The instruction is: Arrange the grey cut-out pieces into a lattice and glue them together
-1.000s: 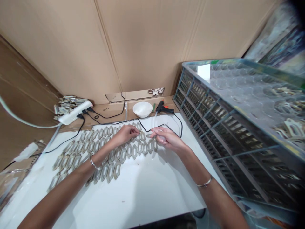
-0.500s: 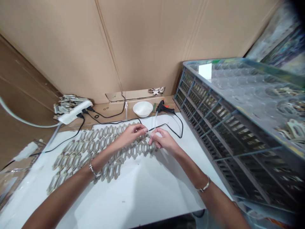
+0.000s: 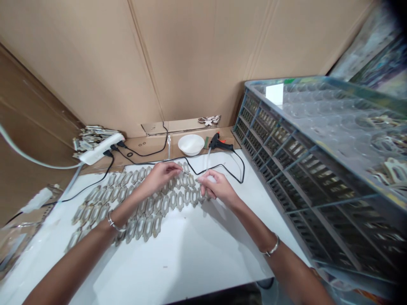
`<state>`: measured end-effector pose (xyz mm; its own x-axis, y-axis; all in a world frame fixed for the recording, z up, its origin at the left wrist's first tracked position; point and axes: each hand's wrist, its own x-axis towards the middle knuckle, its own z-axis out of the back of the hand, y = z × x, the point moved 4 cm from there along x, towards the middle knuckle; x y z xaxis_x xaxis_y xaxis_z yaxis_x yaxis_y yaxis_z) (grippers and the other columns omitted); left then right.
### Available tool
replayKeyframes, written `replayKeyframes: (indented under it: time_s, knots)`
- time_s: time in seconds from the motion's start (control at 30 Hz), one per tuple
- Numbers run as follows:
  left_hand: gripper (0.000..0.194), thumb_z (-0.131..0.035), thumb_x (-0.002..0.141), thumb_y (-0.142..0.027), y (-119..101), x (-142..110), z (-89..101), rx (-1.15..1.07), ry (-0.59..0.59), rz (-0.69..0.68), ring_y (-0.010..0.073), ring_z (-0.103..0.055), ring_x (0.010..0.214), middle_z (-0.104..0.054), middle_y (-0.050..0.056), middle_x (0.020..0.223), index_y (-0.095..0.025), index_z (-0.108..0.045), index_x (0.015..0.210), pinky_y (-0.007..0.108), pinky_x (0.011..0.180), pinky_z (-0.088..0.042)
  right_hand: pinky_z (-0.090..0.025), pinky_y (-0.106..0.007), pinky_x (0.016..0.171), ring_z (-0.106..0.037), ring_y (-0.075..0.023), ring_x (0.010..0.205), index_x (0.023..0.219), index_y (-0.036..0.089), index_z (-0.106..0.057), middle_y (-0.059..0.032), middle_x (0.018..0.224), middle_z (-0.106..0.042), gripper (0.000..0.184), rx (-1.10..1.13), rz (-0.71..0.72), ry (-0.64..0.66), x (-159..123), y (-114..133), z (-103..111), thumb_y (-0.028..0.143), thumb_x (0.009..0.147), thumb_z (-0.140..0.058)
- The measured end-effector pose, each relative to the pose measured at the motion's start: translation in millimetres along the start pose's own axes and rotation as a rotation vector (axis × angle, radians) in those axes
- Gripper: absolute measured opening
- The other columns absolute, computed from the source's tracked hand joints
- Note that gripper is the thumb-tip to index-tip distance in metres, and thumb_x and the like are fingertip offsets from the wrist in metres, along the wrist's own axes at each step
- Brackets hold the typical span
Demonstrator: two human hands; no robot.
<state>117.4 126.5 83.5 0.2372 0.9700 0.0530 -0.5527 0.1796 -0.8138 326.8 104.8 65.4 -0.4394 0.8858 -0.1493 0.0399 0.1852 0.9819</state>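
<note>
Many grey-beige openwork tiles (image 3: 165,205), each an elongated scalloped shape, lie joined in a lattice on a white board (image 3: 190,254). My left hand (image 3: 160,177) sits on the lattice's far end, fingers curled over the tiles, and I cannot tell whether it grips one. My right hand (image 3: 216,187) is just to its right, at the lattice's end, pinching something pale and translucent. A clear glue stick (image 3: 207,162) runs from the rear of a black glue gun (image 3: 220,143) down to those fingers. A thin black cable (image 3: 219,168) passes just beyond my right hand.
A large grey-blue slotted crate (image 3: 305,161) with a clear lid fills the right side, beside the board's edge. Along the back stand a white bowl (image 3: 191,144), a white power strip (image 3: 101,148) and a stack of tiles (image 3: 93,137). Cardboard sheets form the walls.
My left hand has drawn back to the left, away from my right hand. My right hand has shifted slightly left. The tiles show no clear movement.
</note>
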Motion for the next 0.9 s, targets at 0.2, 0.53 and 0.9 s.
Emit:
replayKeyframes:
  time_s: [0.2,0.53,0.9]
  knots:
    - [0.030,-0.061,0.082,-0.043,33,-8,-1.8,0.113,0.028,0.047,0.0195,-0.067,0.075,-0.074,0.005,0.085,-0.017,-0.074,0.092,0.027,0.071,-0.049,-0.024,-0.017,0.033,-0.035,-0.0043,0.032,0.076,0.020,-0.047,0.0035,0.052,-0.063,0.031,-0.013,-0.015,0.021,0,-2,-2,0.045,0.080,-0.065]
    - [0.026,-0.061,0.081,-0.038,45,-8,-12.4,0.072,0.058,0.061,0.0187,-0.066,0.072,-0.073,0.005,0.080,-0.016,-0.072,0.090,0.026,0.067,-0.048,-0.023,-0.017,0.034,-0.037,-0.0047,0.032,0.077,0.020,-0.047,0.0030,0.053,-0.064,0.031,-0.021,0.000,0.031,3,-6,1,0.045,0.081,-0.065]
    - [0.031,-0.065,0.081,-0.041,15,-11,-17.3,0.139,-0.086,-0.036,0.0167,-0.059,0.073,-0.064,0.005,0.087,-0.016,-0.068,0.100,0.028,0.070,-0.046,-0.023,-0.017,0.032,-0.034,-0.0053,0.031,0.072,0.020,-0.047,0.0054,0.046,-0.058,0.034,-0.064,-0.038,0.024,-2,-2,-1,0.046,0.078,-0.068]
